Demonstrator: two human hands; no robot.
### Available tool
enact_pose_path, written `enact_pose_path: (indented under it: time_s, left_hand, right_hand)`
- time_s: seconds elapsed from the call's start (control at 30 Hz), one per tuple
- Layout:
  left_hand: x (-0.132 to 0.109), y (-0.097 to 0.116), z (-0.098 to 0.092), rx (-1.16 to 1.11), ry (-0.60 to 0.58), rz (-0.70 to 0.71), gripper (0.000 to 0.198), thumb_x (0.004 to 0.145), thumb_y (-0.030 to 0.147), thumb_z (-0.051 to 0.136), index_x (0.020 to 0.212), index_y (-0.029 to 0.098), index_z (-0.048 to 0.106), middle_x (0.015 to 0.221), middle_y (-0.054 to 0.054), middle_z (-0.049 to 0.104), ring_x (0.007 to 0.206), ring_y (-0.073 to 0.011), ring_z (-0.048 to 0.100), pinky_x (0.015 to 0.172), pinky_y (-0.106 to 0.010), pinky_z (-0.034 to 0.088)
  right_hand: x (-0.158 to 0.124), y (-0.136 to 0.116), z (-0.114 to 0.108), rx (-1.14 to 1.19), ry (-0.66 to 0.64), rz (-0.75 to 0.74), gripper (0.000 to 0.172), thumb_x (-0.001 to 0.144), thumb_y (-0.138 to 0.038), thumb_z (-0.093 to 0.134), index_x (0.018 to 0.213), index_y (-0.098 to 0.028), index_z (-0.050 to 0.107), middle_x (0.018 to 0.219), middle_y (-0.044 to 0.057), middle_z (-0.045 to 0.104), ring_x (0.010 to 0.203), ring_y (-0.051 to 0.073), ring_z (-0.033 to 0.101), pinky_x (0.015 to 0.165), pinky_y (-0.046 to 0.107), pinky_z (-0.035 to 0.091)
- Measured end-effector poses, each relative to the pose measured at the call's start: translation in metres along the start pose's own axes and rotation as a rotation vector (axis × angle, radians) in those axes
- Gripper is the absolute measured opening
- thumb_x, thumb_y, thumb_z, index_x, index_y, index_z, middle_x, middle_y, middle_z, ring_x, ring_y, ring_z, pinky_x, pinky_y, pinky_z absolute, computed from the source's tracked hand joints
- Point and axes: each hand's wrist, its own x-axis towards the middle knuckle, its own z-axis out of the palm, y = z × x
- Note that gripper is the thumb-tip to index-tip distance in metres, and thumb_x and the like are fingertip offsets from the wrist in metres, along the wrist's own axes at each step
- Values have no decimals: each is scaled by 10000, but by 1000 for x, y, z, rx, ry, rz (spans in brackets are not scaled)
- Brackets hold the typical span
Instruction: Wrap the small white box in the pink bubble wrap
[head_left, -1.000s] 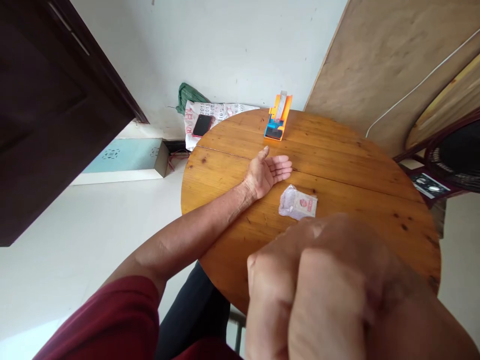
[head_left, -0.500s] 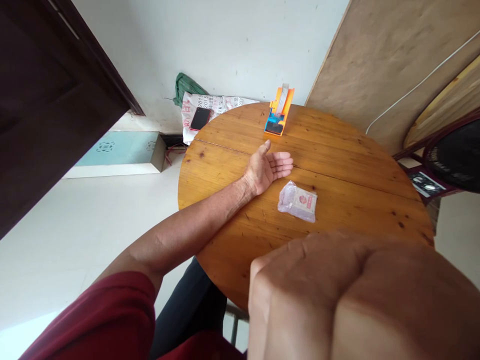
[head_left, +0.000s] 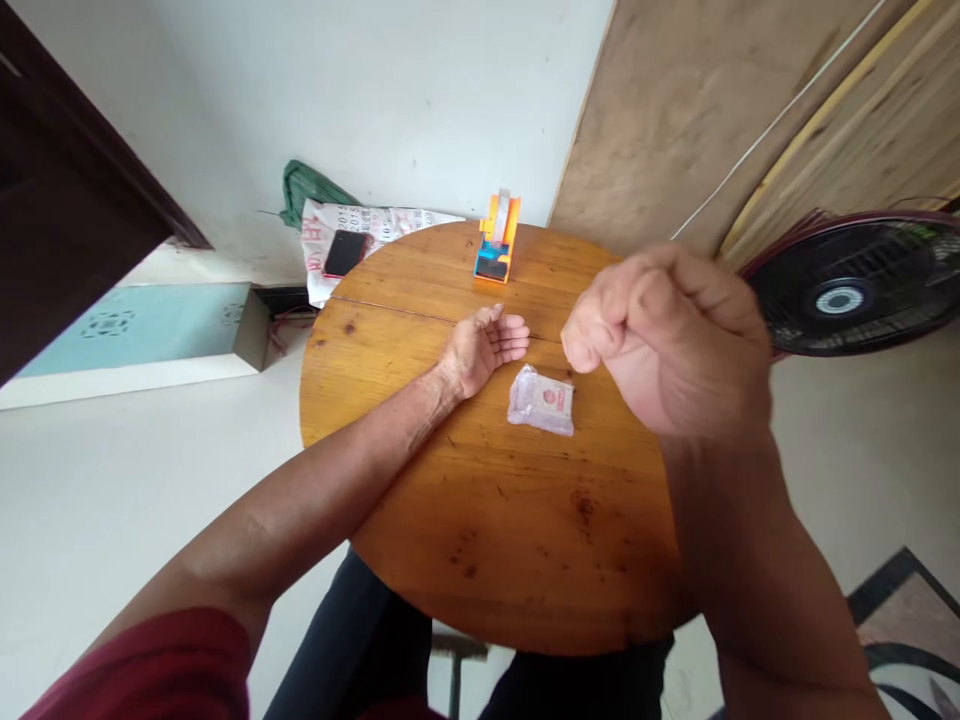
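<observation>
My left hand [head_left: 487, 350] rests on its edge on the round wooden table [head_left: 525, 520], fingers stretched out and palm turned to the right, holding nothing. Just in front of its palm lies a small box wrapped in bubble wrap [head_left: 541, 400], with a red print on its face; neither hand touches it. Raised above the right side of the table, my right hand [head_left: 675, 340] is curled into a fist, and no object shows in it. Farther back on the table stands an orange and blue tape dispenser [head_left: 497, 240] with a roll of clear tape.
A dark phone [head_left: 346, 254] lies on a printed white sack [head_left: 319, 225] by the table's left rear edge, near a green bag [head_left: 315, 190]. A black fan [head_left: 840, 295] is to the right. On the floor at left sits a pale blue box [head_left: 150, 320].
My right hand has moved from close in front of the camera out over the table's right side, now a fist. The view has shifted right; my left hand and the wrapped box stay in place.
</observation>
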Motion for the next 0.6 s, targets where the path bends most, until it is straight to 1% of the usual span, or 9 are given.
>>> enact_pose_path:
  time_s: [0.1, 0.17, 0.23, 0.33, 0.47, 0.53, 0.57, 0.6]
  left_hand:
    - [-3, -2, 1, -19, -35, -5, 238, 827, 306, 528, 770, 119, 664, 777, -84, 700, 725, -163, 644, 799, -316, 517]
    - [-6, -3, 1, 19, -36, 0, 191, 793, 259, 551, 790, 111, 671, 793, -83, 704, 736, -160, 649, 792, -306, 513]
    - [-8, -4, 2, 81, -36, 19, 159, 754, 233, 592, 805, 108, 674, 797, -78, 704, 732, -157, 649, 775, -297, 510]
    - [-9, -5, 2, 159, -59, 52, 152, 714, 219, 645, 811, 105, 676, 808, -74, 705, 729, -154, 650, 764, -291, 508]
    - [-9, -6, 2, 197, -74, 69, 147, 712, 223, 655, 805, 112, 678, 805, -73, 707, 730, -152, 650, 760, -290, 508]
    - [-8, -5, 2, 216, -72, 71, 141, 706, 217, 660, 798, 112, 678, 798, -72, 706, 728, -152, 647, 755, -289, 508]
    - [-8, -5, 2, 228, -74, 69, 142, 701, 215, 665, 797, 111, 679, 799, -73, 707, 730, -154, 647, 756, -289, 507]
    - [-8, -4, 2, 240, -81, 66, 148, 694, 213, 671, 799, 109, 681, 802, -76, 708, 736, -156, 648, 761, -291, 507]
  right_hand:
    - [-5, 19, -24, -108, 104, 88, 270, 887, -356, 629, 655, -223, 591, 607, -25, 527, 582, 122, 532, 587, 287, 482]
    - [-14, 34, -43, -145, 204, 117, 255, 871, -384, 644, 679, -224, 589, 637, -21, 538, 595, 122, 538, 588, 286, 477]
    - [-24, 49, -62, -150, 319, 135, 231, 853, -391, 650, 704, -224, 591, 684, -13, 561, 611, 121, 548, 570, 273, 463]
    - [-38, 80, -86, -175, 446, 234, 142, 809, -353, 655, 781, -216, 630, 758, 0, 608, 625, 113, 569, 567, 262, 449]
    - [-48, 119, -107, -337, 525, 405, 117, 761, -298, 620, 801, -193, 651, 748, 12, 653, 621, 114, 592, 564, 255, 423]
    - [-49, 126, -113, -349, 540, 459, 92, 733, -245, 606, 793, -188, 646, 742, 11, 666, 610, 114, 598, 565, 255, 412]
    - [-49, 124, -115, -340, 514, 462, 97, 727, -229, 606, 802, -187, 650, 751, 11, 673, 625, 118, 609, 583, 259, 418]
    - [-49, 120, -116, -328, 460, 455, 108, 727, -223, 613, 819, -187, 658, 764, 12, 680, 656, 125, 623, 615, 265, 430]
